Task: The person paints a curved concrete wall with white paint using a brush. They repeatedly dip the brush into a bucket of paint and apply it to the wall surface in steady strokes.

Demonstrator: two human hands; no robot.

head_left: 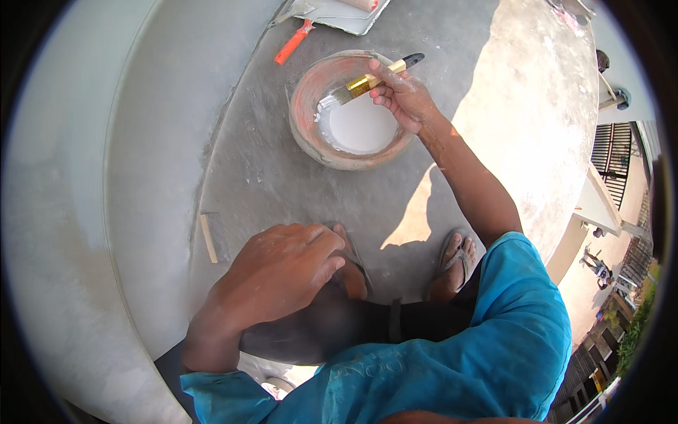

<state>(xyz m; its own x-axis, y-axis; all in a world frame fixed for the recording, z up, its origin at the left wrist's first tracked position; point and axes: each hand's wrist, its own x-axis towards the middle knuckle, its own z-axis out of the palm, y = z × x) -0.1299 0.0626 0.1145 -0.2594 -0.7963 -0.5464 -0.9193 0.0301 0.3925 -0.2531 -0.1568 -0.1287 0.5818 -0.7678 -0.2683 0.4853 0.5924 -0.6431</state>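
In my right hand (406, 99) is a flat paintbrush (359, 86) with a gold metal band and a pale handle ending in black. My fingers and thumb pinch the handle, and white paint coats the bristles. The brush is tilted over a round, reddish, cement-stained basin (305, 127) that holds white paint (364, 126). My left hand (282, 268) hovers by my left knee, away from the basin. Its fingers are bent and held together, with the thumb alongside; nothing shows in it, though the palm is hidden.
Beyond the basin lie a scraper with an orange handle (293, 44) and a paint tray (346, 15) with a roller (361, 3). A curved grey wall (155, 141) rises at left. A small wood-edged block (210, 239) lies at its foot. Another person (599, 268) is far off at right.
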